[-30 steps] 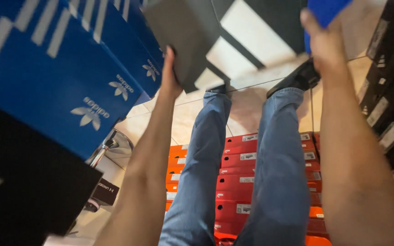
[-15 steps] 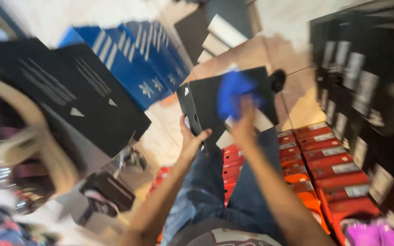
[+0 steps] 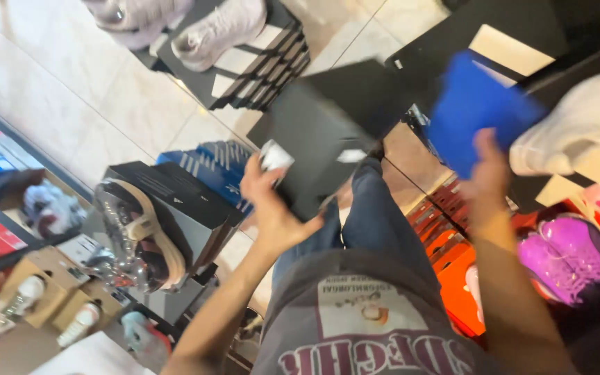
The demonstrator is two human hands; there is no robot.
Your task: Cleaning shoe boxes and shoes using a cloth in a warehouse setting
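Your left hand (image 3: 276,208) grips the black box (image 3: 328,135) at its lower left corner, fingers closed around the edge; the box is held tilted above your knees, over the tiled floor (image 3: 71,90). Your right hand (image 3: 487,177) is closed on the blue lid (image 3: 477,111), raised just right of the box and apart from it. Orange boxes (image 3: 453,264) are stacked below your right forearm. A black box stack (image 3: 175,201) stands left of your left arm, with a silver shoe (image 3: 137,236) resting against it. Purple shoes (image 3: 567,257) lie at the right, beside a white shoe (image 3: 578,125). Motion blur hides finer detail.
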